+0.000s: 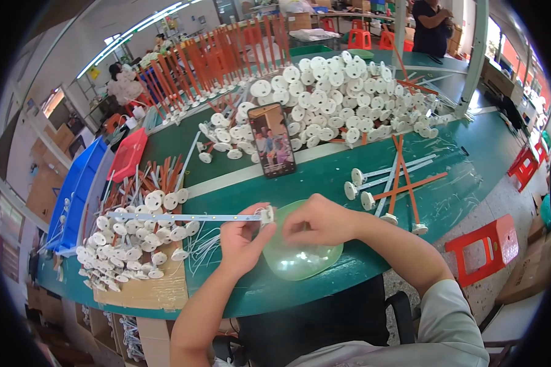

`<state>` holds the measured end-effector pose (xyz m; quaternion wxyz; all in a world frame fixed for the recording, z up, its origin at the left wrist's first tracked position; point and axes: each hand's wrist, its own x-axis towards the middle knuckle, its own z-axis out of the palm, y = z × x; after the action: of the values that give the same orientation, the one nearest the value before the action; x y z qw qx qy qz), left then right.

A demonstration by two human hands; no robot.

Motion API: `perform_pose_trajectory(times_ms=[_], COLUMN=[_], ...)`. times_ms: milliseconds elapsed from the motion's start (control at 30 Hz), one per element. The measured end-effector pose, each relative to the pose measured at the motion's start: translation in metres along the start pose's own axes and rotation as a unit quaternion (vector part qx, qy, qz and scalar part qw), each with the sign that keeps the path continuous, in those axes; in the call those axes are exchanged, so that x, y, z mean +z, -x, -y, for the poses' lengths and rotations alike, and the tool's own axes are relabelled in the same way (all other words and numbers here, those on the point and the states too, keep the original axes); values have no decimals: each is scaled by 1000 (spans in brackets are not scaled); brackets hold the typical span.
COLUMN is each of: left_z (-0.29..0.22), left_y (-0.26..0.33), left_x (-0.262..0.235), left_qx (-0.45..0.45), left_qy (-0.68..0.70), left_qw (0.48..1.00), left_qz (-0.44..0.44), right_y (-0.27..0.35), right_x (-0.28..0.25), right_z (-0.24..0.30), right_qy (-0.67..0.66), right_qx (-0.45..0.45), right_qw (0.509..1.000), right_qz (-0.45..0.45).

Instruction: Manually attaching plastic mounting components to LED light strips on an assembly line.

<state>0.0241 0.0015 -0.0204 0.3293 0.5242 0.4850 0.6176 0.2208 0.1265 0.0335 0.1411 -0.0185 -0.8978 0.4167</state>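
Long thin white light strip (183,217), likely light, flexible and fragile, is pinched at its round white end cap (267,214) by left hand (242,238) and right hand (321,220), near the green tabletop's (324,177) front edge.

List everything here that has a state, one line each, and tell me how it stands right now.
Left hand: pinching the white strip at its cap end.
Right hand: fingers curled, at the cap.
White strip: held level, off the table.
Green bowl: upright on the table edge, contents unclear.
Phone: propped up, screen lit.
Blue bin: open.
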Motion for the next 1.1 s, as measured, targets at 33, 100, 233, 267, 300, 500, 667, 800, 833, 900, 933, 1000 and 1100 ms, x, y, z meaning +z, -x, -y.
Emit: perform_pose_trajectory(times_ms=[33, 100, 233, 267, 300, 500, 667, 800, 833, 900, 933, 1000, 1100], left_z=[1, 4, 5, 3, 2, 1, -6, -4, -3, -5, -6, -3, -3], left_y=[0, -1, 1, 1, 1, -3, -1, -2, -2, -1, -1, -2, -3], left_x=[0, 0, 0, -1, -2, 3, 0, -3, -3, -1, -1, -1, -1], left_qx=[1, 1, -2, -1, 1, 2, -14, -12, -7, -6, -4, -3, -9], left_qy=[8, 2, 33, 36, 36, 12, 18, 14, 6, -2, -9, -5, -9], left_qw=[1000, 1000, 999, 999, 999, 999, 999, 999, 999, 1000, 999, 1000, 1000], left_qz=[12, 20, 36, 37, 35, 48, 37, 33, 32, 30, 30, 29, 24], right_y=[1, -1, -4, -4, -5, -3, -6, -6, -6, -6, -4, -5, -7], right_x=[-1, 1, 4, 5, 5, 2, 8, 12, 12, 12, 13, 16, 18], right_z=[-1, -4, -6, -6, -7, 2, -14, -4, -4, -6, -10, -8, -1], right_qy=[-33, -60, -140, -143, -132, -74, 50, -107, -108, -109, -93, -78, -105], right_qx=[20, 44, 91, 88, 89, 110, -40, 80, 89, 95, 86, 73, 93], right_qw=[999, 997, 985, 985, 987, 991, 991, 987, 987, 987, 989, 992, 986], right_qz=[-5, -12, -35, -30, -28, -17, -115, -91, -84, -74, -72, -67, -93])
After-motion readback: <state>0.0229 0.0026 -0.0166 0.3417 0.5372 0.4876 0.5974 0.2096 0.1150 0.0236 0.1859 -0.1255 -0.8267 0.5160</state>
